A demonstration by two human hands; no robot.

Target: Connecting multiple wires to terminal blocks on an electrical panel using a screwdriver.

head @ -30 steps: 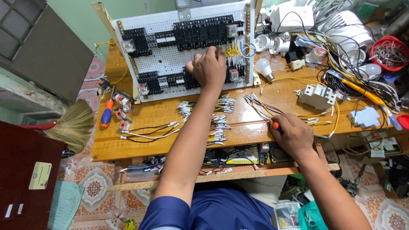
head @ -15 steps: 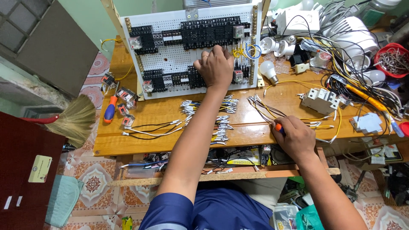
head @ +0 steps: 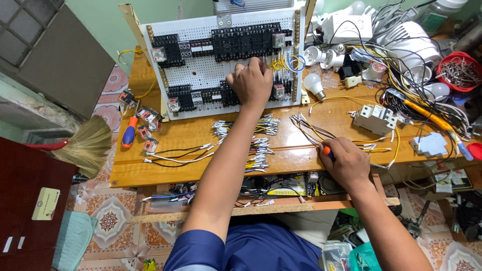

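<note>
At the upper centre of the frame, the left hand (head: 252, 80) reaches up to a white perforated panel board (head: 211, 75) that stands tilted upright on the glossy wooden table (head: 201, 135); its fingers are curled against the black terminal blocks (head: 241, 42) and the yellow wire loops (head: 283, 62) fixed to the board, but whether they pinch anything cannot be told. At the lower right of centre, the right hand (head: 349, 163) rests on the front edge of the table, closed in a fist around an orange-handled tool (head: 326, 150), of which only the handle's end shows. Between the 2 hands, in the middle of the frame, lie bundles of short wires with white ends (head: 258, 145). A loose fan of longer dark and yellow wires (head: 311, 128) lies just above the right hand. Right of these sits a grey block-shaped electrical part (head: 374, 118), and a white light bulb (head: 315, 85) lies beside the board's right edge. At the left of the table lies a screwdriver with a red and blue handle (head: 129, 133), and a straw broom (head: 83, 145) sticks out at the far left.
</note>
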